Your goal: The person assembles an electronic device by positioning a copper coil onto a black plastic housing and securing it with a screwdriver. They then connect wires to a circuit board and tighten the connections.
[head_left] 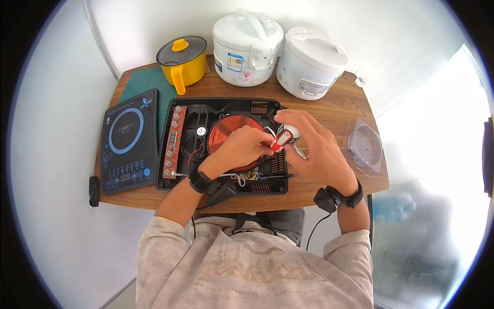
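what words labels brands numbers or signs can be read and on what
I won't copy wording, brands or numbers; print stands here:
Black panel: button signs; small lettering unreadable.
Left rice cooker: blue-edged sticker, square code; fine print unreadable.
Right rice cooker: lettered front plate.
Shirt: lettering, upside down in view.
Red board: digit display.
Round white sticker: print too small to read.

Copper-orange coil (220,136) in a black housing (221,101) at the centre, with a red circuit strip (174,139) and a red, white and black tool (283,137); black panel (134,157) with blue butterfly patterns at left; yellow pot (193,71) and green mat (135,82), upper left; white cookers (242,54), one pink-flowered, at top; brown wood-grained counter (339,110); mottled beige shirt (252,286) below
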`<control>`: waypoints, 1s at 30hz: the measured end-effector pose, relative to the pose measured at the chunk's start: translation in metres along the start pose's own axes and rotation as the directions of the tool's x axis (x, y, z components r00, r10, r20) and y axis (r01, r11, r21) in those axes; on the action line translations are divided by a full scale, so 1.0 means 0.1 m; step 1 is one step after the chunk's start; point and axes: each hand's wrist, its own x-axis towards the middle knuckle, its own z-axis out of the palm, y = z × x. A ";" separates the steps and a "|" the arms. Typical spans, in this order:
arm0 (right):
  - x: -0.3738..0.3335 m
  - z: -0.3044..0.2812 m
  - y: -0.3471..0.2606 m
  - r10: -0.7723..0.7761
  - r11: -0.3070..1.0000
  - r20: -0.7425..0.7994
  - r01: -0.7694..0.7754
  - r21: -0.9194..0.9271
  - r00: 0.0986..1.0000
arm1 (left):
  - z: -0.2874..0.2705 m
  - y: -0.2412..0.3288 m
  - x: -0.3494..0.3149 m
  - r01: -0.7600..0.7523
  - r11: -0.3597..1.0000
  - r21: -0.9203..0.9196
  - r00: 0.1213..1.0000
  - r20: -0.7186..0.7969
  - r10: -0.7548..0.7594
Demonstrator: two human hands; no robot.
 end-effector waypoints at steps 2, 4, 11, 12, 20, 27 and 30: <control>0.02 -0.02 -0.02 0.034 0.999 0.026 -0.034 0.007 0.999 | -0.01 -0.02 0.00 0.020 0.999 0.029 1.000 0.015 -0.020; 0.01 -0.01 -0.01 0.030 1.000 0.032 -0.030 0.001 0.999 | 0.00 -0.02 0.00 0.010 0.999 0.032 1.000 0.028 -0.011; -0.01 0.00 0.07 0.024 1.000 -0.010 -0.023 0.019 1.000 | 0.02 -0.10 0.02 -0.034 0.998 -0.047 0.996 0.083 0.038; -0.02 0.00 0.08 0.024 0.999 -0.021 -0.025 -0.047 0.999 | 0.01 -0.10 0.01 -0.025 0.999 -0.048 0.994 0.101 0.030; 0.00 0.09 0.07 0.100 0.958 -0.141 -0.134 -0.253 0.985 | 0.05 -0.13 -0.04 -0.029 0.986 -0.164 0.994 0.095 0.046; -0.02 0.03 0.04 0.111 0.989 -0.046 -0.115 -0.096 0.993 | 0.06 -0.16 -0.04 -0.003 0.996 -0.092 0.991 0.135 0.015; -0.04 0.03 0.02 0.078 0.991 -0.021 -0.079 -0.111 0.997 | 0.08 -0.25 -0.04 -0.048 0.995 -0.084 0.989 0.134 0.059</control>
